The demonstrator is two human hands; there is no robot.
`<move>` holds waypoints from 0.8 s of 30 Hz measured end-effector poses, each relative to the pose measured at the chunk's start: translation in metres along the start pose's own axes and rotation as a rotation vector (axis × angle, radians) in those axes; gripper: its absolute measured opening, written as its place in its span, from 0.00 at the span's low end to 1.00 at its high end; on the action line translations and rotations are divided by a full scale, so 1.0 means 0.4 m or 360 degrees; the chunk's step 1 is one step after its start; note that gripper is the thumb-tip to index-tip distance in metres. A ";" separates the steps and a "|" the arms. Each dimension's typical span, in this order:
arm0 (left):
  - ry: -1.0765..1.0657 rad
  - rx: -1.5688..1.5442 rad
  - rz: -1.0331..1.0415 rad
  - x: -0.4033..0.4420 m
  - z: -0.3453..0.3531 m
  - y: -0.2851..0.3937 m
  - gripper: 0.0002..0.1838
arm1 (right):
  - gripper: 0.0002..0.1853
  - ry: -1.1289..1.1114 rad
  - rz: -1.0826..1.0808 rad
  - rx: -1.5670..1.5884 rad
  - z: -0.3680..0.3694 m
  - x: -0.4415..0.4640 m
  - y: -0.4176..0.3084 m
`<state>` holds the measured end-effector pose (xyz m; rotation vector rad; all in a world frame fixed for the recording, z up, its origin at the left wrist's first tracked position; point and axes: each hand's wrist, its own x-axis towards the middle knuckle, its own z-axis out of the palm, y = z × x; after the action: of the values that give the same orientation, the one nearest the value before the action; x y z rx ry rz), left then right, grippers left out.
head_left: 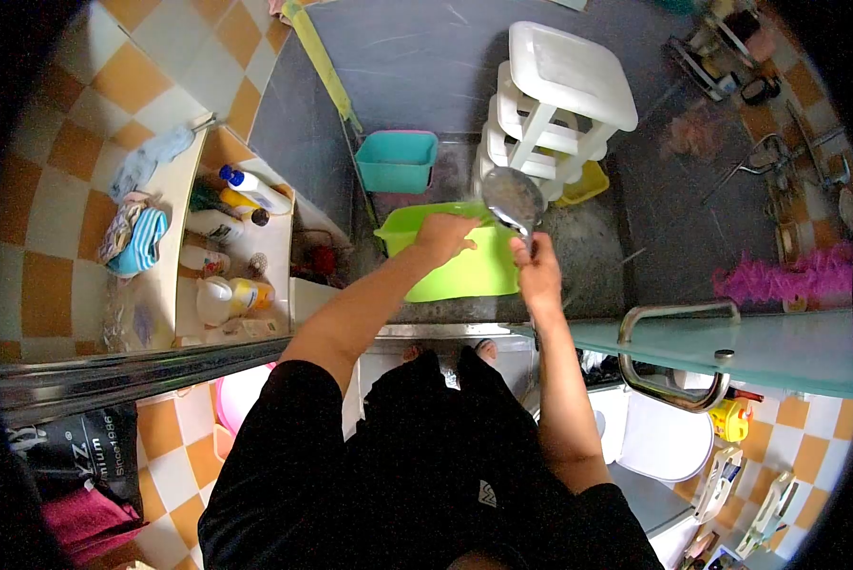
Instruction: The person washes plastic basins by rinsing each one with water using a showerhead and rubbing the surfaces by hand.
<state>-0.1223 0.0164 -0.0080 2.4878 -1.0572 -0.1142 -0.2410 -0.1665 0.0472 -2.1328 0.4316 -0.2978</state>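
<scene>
My right hand (538,277) is wrapped round the handle of a chrome shower head (514,198). The shower head is raised above the right side of a lime-green plastic basin (464,271). Over the basin's far left part is my left hand (442,237), its thumb and fingers apart and nothing held in them. Whether its fingertips touch the basin is hard to tell. The basin's inside is partly hidden by my hands and the shower head.
A teal tub (396,163) stands behind the basin, and stacked white plastic stools (574,76) rise at the back right. Bottles (255,190) fill a shelf at left. A glass door (787,347) with a metal handle (626,351) stands close by my right arm.
</scene>
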 end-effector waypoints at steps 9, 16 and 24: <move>-0.0019 0.0050 -0.0010 0.000 -0.046 0.059 0.21 | 0.19 -0.0270 0.0289 0.0305 0.016 -0.013 -0.008; 0.0321 0.0168 -0.0162 0.014 -0.115 0.014 0.30 | 0.18 0.0153 0.0429 0.0605 -0.104 0.033 0.042; 0.0595 -0.0082 -0.1224 -0.046 -0.193 -0.222 0.33 | 0.14 0.0303 0.0406 0.0919 -0.163 0.018 -0.026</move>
<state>-0.0576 0.1116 0.0228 2.5858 0.0749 0.0940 -0.2563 -0.2125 0.0926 -1.4754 0.6350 -0.4217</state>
